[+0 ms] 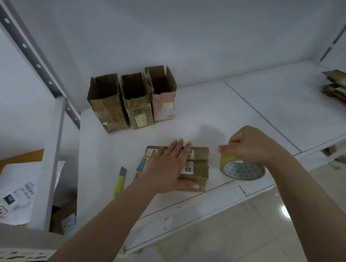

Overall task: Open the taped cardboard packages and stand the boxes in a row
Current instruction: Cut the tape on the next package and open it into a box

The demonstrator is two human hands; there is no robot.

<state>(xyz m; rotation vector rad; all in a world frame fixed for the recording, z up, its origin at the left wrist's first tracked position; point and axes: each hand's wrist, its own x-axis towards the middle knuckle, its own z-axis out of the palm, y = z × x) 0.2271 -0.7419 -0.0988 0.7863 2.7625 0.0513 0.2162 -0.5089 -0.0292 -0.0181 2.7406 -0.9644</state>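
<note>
A flat taped cardboard package (200, 167) with white labels lies near the front edge of the white shelf (247, 117). My left hand (170, 166) presses flat on top of it, fingers straight, thumb along its near side. My right hand (250, 146) grips a roll of yellowish packing tape (242, 169) just right of the package, its fingers curled over the roll's top. Three opened cardboard boxes stand upright side by side at the back: left (106, 105), middle (138, 102), right (163, 95).
A yellow utility knife (119, 182) lies left of the package. More flattened cardboard (340, 85) is stacked at the far right of the shelf. A metal upright (51, 165) stands at the left, with a white parcel bag (13, 194) beyond it. Tiled floor lies below.
</note>
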